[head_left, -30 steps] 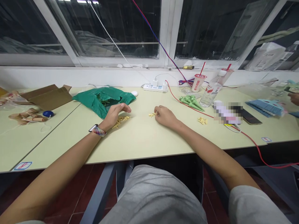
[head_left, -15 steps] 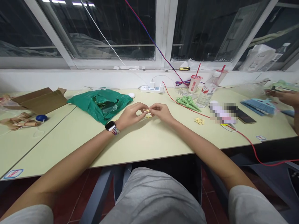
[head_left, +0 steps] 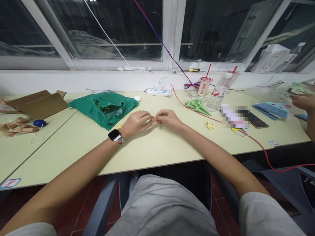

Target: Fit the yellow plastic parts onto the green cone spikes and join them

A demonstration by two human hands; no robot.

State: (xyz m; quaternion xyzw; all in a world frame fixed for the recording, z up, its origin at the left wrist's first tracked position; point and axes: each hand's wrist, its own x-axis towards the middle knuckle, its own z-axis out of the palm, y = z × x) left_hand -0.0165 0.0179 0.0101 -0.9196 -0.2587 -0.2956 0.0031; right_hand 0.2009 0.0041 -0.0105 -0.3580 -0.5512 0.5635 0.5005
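My left hand and my right hand meet fingertip to fingertip over the pale yellow table. Both pinch a small yellow plastic piece between them. A watch sits on my left wrist. A few more yellow pieces lie just left of my left hand, partly hidden by it. Another small pile of yellow pieces lies to the right of my right hand.
A crumpled green bag lies behind my left hand. Green cones, a cup with a straw, a bottle, a power strip and a red cable lie right. Another person's hand is at far right.
My left hand left the pile of yellow pieces and came right to meet my right hand. Both hands now pinch one small piece together, slightly closer than half a second ago.
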